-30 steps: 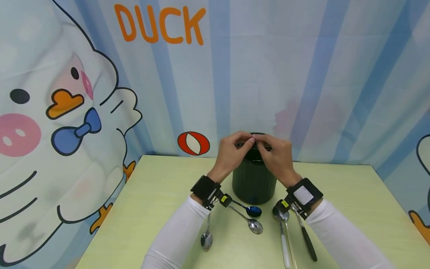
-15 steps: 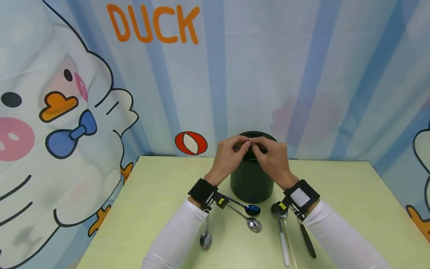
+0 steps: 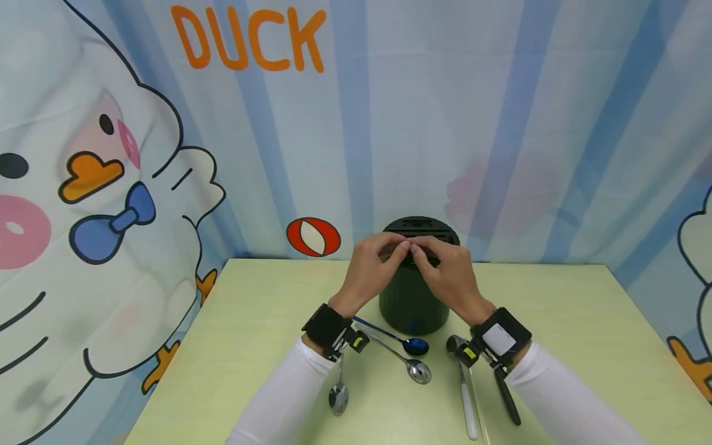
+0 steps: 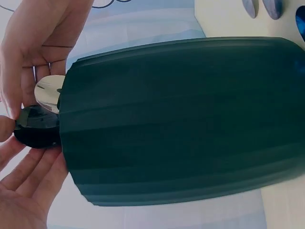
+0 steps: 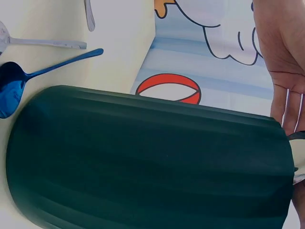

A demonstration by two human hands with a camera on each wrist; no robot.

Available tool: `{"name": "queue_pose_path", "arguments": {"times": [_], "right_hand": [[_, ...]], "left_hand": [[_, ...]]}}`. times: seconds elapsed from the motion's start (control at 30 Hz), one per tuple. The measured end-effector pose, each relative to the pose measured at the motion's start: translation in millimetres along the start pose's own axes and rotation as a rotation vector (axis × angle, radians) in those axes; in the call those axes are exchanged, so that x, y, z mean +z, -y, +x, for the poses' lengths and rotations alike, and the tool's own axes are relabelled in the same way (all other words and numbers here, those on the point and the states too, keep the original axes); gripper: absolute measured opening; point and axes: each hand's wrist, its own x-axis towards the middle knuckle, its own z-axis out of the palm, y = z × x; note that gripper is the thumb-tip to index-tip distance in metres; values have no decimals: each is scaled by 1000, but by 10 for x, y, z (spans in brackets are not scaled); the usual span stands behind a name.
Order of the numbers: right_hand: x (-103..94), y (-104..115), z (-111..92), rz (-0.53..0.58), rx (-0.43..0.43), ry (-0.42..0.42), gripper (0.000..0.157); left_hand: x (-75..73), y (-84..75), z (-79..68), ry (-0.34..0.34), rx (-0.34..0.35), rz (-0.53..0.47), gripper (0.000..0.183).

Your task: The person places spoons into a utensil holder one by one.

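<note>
A dark green ribbed pot [image 3: 414, 303] stands near the back middle of the table. Over its rim, my left hand [image 3: 369, 266] and right hand [image 3: 445, 272] meet at the fingertips, thumbs and index fingers together. In the left wrist view, a black, rounded, spoon-like piece [image 4: 40, 136] pokes out of the pot's mouth, and my fingertips pinch its end. A shiny silver rounded piece [image 4: 47, 91] sticks out beside it. The lower parts of both pieces are hidden inside the pot.
In front of the pot lie a blue spoon [image 3: 416, 346], a silver spoon [image 3: 418, 371] and another silver spoon [image 3: 338, 398]. To the right are a white-handled utensil [image 3: 468, 411] and a black-handled one [image 3: 507, 398]. A printed duck curtain [image 3: 389, 123] hangs behind.
Both hands have come slightly lower and nearer relative to the pot, so more of its dark top shows behind the fingers. The whole head view has shifted a little. The spoons lie where they were.
</note>
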Motion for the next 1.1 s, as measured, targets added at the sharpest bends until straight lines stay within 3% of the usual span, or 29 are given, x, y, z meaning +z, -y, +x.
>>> {"name": "queue_pose_path", "arguments": {"times": [0.03,0.1,0.5,0.67,0.77,0.93,1.1], "right_hand": [[-4,10,-12,4,1,4,17],[-11,23,-36,9,1,10,17],[-89,61,-157,-31,-2,45,23],[-168,32,-189,-49,-6,57,40],[-269,20,-175,-60,-17,88,58],[-511,91,-217,-141,3,181,80],[-717,175,-349,-206,20,217,93]], "left_hand": [[-27,-58,-5,0,11,22,29],[-237,-518,31,15,19,36,24],[-267,-613,-67,31,10,93,23],[-279,-625,-128,16,47,150,31],[-298,-668,-125,30,107,230,46],[-322,-834,-142,90,225,447,70],[-299,-1003,-209,204,272,581,87]]}}
